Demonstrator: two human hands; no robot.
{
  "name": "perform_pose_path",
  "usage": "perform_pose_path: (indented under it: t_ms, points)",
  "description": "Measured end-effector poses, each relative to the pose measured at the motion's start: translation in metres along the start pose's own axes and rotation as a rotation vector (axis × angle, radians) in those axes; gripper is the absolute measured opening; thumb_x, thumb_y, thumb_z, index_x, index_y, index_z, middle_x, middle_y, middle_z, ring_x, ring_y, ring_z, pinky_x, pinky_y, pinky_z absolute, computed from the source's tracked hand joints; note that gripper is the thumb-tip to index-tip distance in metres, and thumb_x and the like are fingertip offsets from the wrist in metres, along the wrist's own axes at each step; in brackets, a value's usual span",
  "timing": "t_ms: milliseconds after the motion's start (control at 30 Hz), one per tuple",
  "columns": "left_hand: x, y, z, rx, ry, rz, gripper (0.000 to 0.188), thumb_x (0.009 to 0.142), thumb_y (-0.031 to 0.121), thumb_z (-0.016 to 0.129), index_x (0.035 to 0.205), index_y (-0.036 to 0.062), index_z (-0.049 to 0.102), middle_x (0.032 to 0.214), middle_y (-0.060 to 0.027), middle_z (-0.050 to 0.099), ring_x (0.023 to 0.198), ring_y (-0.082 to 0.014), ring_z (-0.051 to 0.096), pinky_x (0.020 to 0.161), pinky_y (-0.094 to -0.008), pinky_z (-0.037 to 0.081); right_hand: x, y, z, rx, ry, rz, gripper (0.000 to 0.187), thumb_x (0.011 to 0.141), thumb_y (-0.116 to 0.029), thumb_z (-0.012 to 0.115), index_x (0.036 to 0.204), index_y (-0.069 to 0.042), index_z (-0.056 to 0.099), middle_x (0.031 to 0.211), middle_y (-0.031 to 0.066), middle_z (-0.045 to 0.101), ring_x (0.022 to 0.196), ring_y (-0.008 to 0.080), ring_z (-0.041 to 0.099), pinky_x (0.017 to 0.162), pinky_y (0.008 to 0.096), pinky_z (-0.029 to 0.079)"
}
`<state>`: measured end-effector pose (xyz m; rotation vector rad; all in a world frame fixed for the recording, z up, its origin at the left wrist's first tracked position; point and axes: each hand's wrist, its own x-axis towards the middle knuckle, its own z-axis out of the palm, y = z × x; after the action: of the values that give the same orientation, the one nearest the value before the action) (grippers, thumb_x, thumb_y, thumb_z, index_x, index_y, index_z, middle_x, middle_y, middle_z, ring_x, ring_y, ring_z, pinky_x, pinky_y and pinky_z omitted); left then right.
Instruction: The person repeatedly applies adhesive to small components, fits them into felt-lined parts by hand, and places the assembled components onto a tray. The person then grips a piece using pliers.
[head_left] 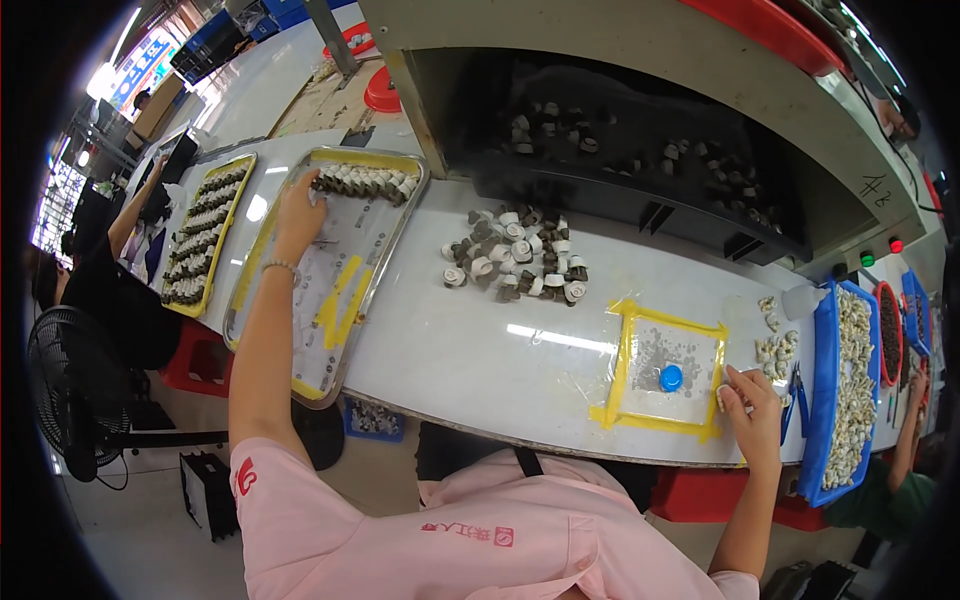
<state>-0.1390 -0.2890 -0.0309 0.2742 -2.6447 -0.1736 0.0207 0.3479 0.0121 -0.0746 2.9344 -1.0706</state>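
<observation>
My left hand (299, 212) reaches over a metal tray (384, 262) at the left, fingers curled at the left end of packed rows of small white-and-dark pieces (372, 184). Whatever lies between those fingers is hidden. At the right, my right hand (752, 403) is closed in a pinch on a small whitish piece (721, 398), next to a square marked out with yellow tape (627, 358). Inside the square, a round blue cap-like thing (671, 377) sits among grey smudges. A loose heap of white-and-dark pieces (518, 252) lies between my hands.
Behind the heap stands a machine with a dark opening (625, 130) holding more pieces. A blue basket (828, 400) of small pale parts, blue-handled pliers (797, 400) and a white bottle (803, 300) are at the right. Another filled tray (207, 232) and a fan (75, 390) stand left.
</observation>
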Motion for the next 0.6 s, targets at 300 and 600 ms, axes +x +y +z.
perform_pose_path:
  t_ms: [300,600]
  points:
    - [-0.118,0.197,-0.087,-0.577,-0.259,0.319,0.027,0.077,0.014,0.071,0.099,0.0014,0.063,0.090,-0.0128,0.063,0.080,-0.0272,0.061,0.068,-0.0340,0.048,-0.009,0.010,0.005,-0.063,0.064,-0.116,0.030,0.070,0.002,0.070,0.100,0.002,0.064,0.084,0.0113,0.058,0.071,0.0217,0.056,0.064,0.0303,0.047]
    - [-0.156,0.250,-0.043,-0.333,-0.025,0.423,0.036,0.074,0.012,0.074,0.103,-0.0025,0.057,0.088,-0.0155,0.060,0.072,-0.0291,0.058,0.065,-0.0347,0.049,-0.009,0.004,0.013,-0.020,0.229,-0.102,0.022,0.071,0.002,0.071,0.092,0.002,0.064,0.087,0.0121,0.059,0.076,0.0255,0.059,0.065,0.0317,0.048]
